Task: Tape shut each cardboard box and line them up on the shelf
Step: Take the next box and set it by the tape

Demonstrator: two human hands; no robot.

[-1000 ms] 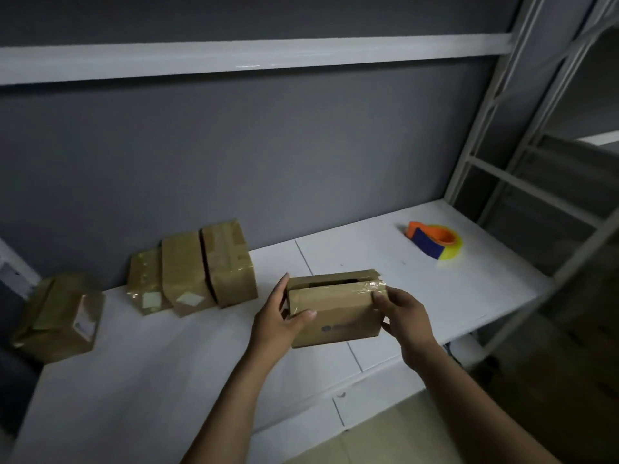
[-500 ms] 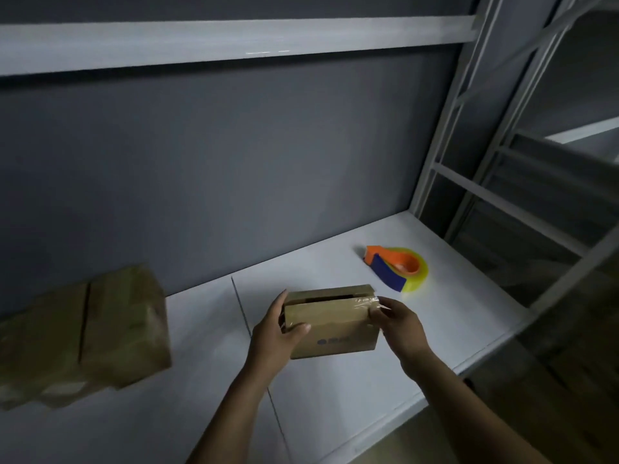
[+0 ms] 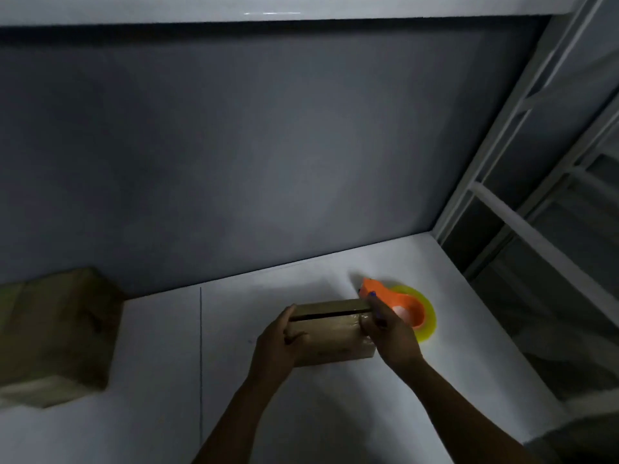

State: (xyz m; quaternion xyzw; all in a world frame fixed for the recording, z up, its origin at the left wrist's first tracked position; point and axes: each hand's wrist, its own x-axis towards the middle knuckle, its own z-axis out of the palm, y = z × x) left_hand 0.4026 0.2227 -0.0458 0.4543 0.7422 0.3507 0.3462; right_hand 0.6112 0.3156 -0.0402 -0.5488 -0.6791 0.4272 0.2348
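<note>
A small brown cardboard box [image 3: 330,333] stands on the white shelf [image 3: 335,413], with a dark gap showing along its top flaps and shiny tape over its right end. My left hand [image 3: 276,344] grips the box's left end, thumb across the front. My right hand [image 3: 390,336] holds the right end, fingers pressed on the tape. Just behind my right hand lies the orange and yellow tape dispenser [image 3: 407,308], partly hidden by it. A taped cardboard box [image 3: 57,336] sits blurred at the far left against the wall.
A grey wall [image 3: 268,145] backs the shelf, and an upper white shelf board [image 3: 268,6] runs overhead. White metal frame bars [image 3: 495,155] rise at the right end. A seam [image 3: 201,363] crosses the shelf surface.
The view has swung right and closer, so only one box of the left row shows. The held box has moved toward the tape dispenser; both hands keep their grip.
</note>
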